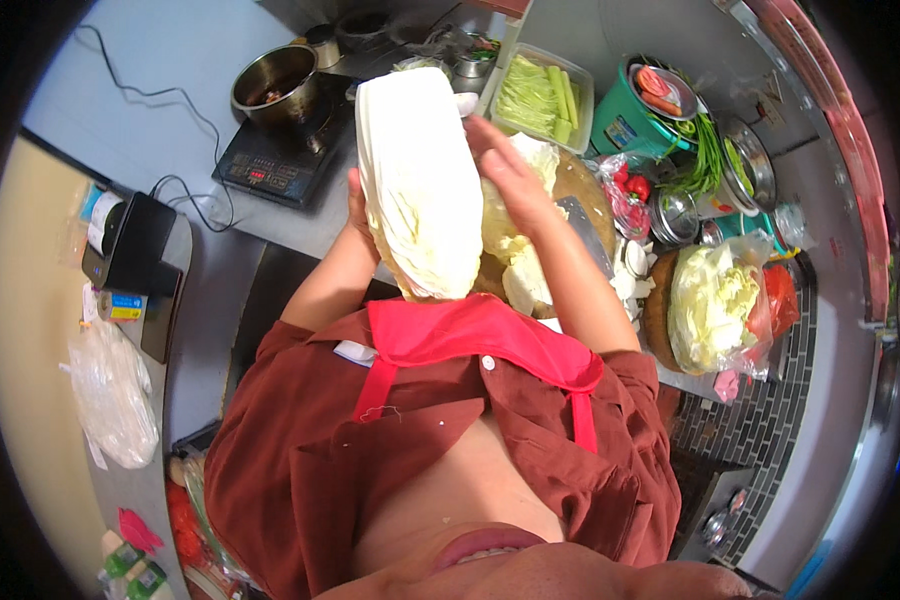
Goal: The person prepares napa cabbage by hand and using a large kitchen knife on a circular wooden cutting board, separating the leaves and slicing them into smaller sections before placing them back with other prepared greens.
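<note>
A large napa cabbage (420, 187) is held up in front of my chest, its white stem end pointing away from me. My left hand (361, 210) grips its left side, with most of the fingers hidden behind it. My right hand (511, 176) is beside the right side, fingers extended and slightly blurred; whether they touch the leaves is unclear. Behind that hand, loose cabbage leaves (523, 270) lie on a round wooden chopping board (581, 184). A cleaver blade (586, 232) rests on the board, partly covered by my right forearm.
An induction cooker (270, 169) carries a metal pot (276, 82) at the left. Cut greens fill a clear plastic tub (586, 90) near a teal bucket (611, 124). Bagged cabbage (720, 300) sits at the right, past white trimmings (630, 281). A cable (157, 91) crosses the left surface.
</note>
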Available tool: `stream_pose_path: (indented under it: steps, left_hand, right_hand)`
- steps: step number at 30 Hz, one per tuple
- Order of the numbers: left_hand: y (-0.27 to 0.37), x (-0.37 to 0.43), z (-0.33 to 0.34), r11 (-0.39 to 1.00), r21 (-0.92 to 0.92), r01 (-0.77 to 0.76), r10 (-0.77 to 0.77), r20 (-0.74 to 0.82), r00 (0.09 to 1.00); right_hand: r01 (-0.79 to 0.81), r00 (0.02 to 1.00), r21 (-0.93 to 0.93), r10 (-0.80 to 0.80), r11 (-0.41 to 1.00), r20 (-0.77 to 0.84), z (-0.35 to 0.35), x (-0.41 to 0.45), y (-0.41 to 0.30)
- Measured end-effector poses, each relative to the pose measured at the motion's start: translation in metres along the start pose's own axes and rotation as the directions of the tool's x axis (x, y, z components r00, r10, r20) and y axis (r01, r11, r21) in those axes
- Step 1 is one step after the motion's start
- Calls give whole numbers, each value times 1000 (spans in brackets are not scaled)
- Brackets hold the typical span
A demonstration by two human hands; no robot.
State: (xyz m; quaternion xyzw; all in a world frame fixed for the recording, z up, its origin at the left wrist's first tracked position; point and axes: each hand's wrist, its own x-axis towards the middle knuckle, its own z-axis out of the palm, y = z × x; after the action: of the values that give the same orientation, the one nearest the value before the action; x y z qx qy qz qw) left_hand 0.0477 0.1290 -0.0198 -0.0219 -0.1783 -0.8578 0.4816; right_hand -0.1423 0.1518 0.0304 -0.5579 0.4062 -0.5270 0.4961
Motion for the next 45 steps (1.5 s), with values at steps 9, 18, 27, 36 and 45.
stream_pose_path:
  steps: [9, 18, 27, 36, 45]
  left_hand:
    - [12, 9, 40, 592, 803, -71, -2, 90, 996]
    - [11, 11, 42, 848, 528, 41, -123, 121, 985]
    - [8, 3, 8, 942, 324, 84, -82, -22, 996]
    - [29, 5, -15, 962, 258, -94, 100, -9, 995]
    - [82, 8, 11, 847, 329, -418, 431, 35, 902]
  right_hand:
    - [13, 998, 164, -4, 986, -55, 27, -27, -23]
    - [318, 913, -580, -408, 750, -27, 26, -37, -44]
    - [-36, 973, -245, -22, 969, -230, 16, -48, -16]
    - [-310, 789, 32, 276, 950, -548, 0, -50, 5]
    - [135, 690, 261, 98, 956, -717, -69, -42, -14]
